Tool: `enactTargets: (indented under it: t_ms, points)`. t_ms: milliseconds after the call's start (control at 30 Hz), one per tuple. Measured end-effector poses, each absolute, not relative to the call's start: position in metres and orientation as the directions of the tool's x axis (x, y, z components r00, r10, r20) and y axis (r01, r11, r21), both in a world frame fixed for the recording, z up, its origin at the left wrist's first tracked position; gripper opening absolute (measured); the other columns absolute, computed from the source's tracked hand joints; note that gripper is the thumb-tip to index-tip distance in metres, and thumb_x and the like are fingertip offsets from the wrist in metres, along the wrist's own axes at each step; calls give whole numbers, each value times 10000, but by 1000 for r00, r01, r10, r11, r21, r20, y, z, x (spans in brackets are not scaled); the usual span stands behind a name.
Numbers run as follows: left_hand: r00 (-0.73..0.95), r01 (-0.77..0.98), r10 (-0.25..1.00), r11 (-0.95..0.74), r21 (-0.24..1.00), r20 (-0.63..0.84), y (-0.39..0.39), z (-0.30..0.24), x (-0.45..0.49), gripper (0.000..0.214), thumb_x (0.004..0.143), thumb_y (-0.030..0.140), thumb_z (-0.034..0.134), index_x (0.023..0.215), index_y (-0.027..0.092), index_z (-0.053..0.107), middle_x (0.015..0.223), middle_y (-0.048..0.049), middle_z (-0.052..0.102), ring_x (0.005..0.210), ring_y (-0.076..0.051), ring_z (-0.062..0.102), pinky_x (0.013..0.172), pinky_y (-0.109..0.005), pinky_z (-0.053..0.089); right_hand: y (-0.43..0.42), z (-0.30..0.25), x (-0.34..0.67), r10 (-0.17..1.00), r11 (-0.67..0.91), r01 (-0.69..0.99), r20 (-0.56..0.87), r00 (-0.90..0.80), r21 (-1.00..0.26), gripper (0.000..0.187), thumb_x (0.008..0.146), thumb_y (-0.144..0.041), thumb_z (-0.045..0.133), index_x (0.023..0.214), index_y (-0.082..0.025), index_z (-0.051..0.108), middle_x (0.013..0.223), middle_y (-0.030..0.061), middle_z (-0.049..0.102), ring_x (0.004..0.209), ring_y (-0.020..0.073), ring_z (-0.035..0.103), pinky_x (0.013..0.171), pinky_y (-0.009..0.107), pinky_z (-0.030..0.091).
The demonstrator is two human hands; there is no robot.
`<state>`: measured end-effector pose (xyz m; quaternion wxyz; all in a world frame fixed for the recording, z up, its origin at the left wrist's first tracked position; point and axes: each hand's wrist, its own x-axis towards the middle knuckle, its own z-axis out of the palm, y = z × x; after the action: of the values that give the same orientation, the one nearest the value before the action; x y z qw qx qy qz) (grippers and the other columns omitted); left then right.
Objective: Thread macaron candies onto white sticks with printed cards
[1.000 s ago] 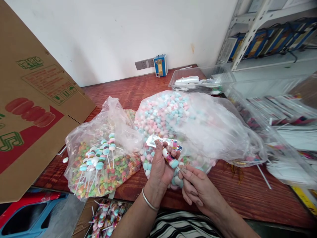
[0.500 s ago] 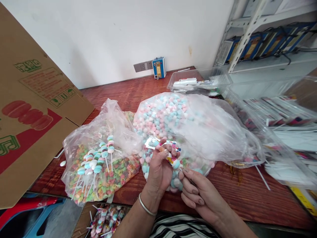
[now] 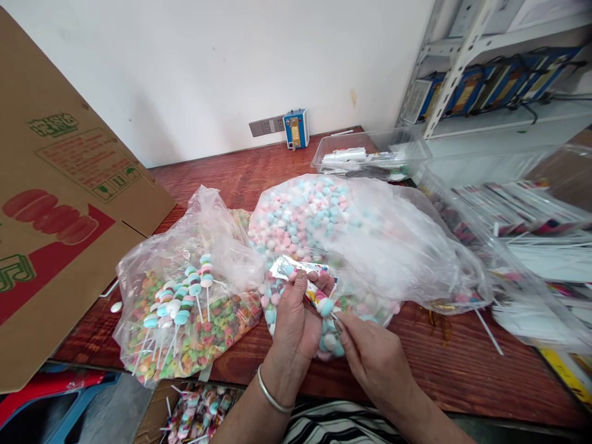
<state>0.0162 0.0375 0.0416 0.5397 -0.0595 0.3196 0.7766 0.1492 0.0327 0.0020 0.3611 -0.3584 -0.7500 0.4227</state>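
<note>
My left hand (image 3: 300, 317), with a bangle at the wrist, is closed around a shiny printed wrapper (image 3: 282, 267). A marshmallow lollipop (image 3: 325, 307) sits partly in the wrapper, its pale blue end showing at the opening. My right hand (image 3: 374, 351) pinches the lollipop's thin stick just below that end. Under both hands lies a clear bag of pastel marshmallows (image 3: 303, 213). To the left, several assembled marshmallow lollipops (image 3: 173, 305) rest on a bag of coloured ring-shaped candies (image 3: 226, 320). My fingers hide part of the wrapped lollipop.
A large cardboard carton (image 3: 60, 197) stands at the left. Below the table edge, a box holds wrapped lollipops (image 3: 198, 410). Clear bins on the right hold wrappers and white sticks (image 3: 550, 259). A clear tray (image 3: 370, 157) and a small blue device (image 3: 296, 128) are near the wall.
My right hand has turned, its fingers now curled under with the back of the hand up, still at the stick. More of the wrapper shows above my left hand.
</note>
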Motion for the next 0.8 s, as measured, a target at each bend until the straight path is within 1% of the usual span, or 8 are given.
enactTargets:
  t_ms: [67,133,267,400,500,567,667,800]
  points:
    - [-388,-876,851,-222,428,-354,35,42,14,105,821,181,687,839,164,586,787,-5,612,738,-126,640,867,-349,551,30,7,148,828,-82,34,-87,-553,-996,309,947,-436,487,811,-200,632,522,-31,511,418,104,404,454,237,375]
    - [-335,-892,897,-203,403,-290,33,44,13,122,809,206,703,871,163,607,790,-2,599,730,-112,618,851,-309,540,27,11,147,655,-547,-140,-318,-686,-826,358,947,-489,466,788,-199,603,415,-109,325,311,59,196,354,203,298]
    - [-203,-906,956,-101,412,-212,26,47,9,231,742,174,737,949,168,636,807,-8,608,785,-140,635,913,-348,511,23,13,146,527,-794,-312,-333,-782,-522,290,882,-441,605,784,-169,619,381,-152,233,286,20,74,315,165,241]
    - [-205,-855,958,-76,513,-201,23,47,9,254,737,118,740,967,174,648,830,-3,648,872,-170,675,993,-377,469,23,13,147,712,-547,-300,-246,-658,-782,312,932,-458,537,797,-182,588,379,-137,309,296,34,158,364,180,287]
    - [-259,-863,929,-99,496,-264,25,48,12,151,776,167,734,904,157,655,851,-18,679,947,-200,685,1028,-413,454,25,10,150,842,128,-13,115,-527,-992,280,983,-341,457,784,-186,579,479,-50,514,379,83,389,429,218,331]
    - [-279,-867,908,-99,488,-313,27,49,15,105,798,190,720,871,146,659,854,-31,693,985,-226,684,1029,-433,458,28,7,152,735,618,207,464,-494,-758,190,963,-205,480,827,-172,609,578,3,605,487,123,509,507,254,380]
    - [-312,-855,887,-107,507,-340,28,50,21,69,825,198,693,849,143,660,847,-33,702,990,-238,689,1018,-439,469,31,5,152,500,863,374,688,-527,-341,140,930,-89,506,1000,-121,624,603,20,629,530,147,541,587,289,407]
    - [-344,-807,900,-137,574,-268,23,48,29,101,879,245,636,862,148,659,825,-22,699,921,-199,700,996,-410,480,32,9,147,629,775,363,586,-510,-516,172,961,-128,440,855,-167,570,596,1,579,508,136,517,526,260,380]
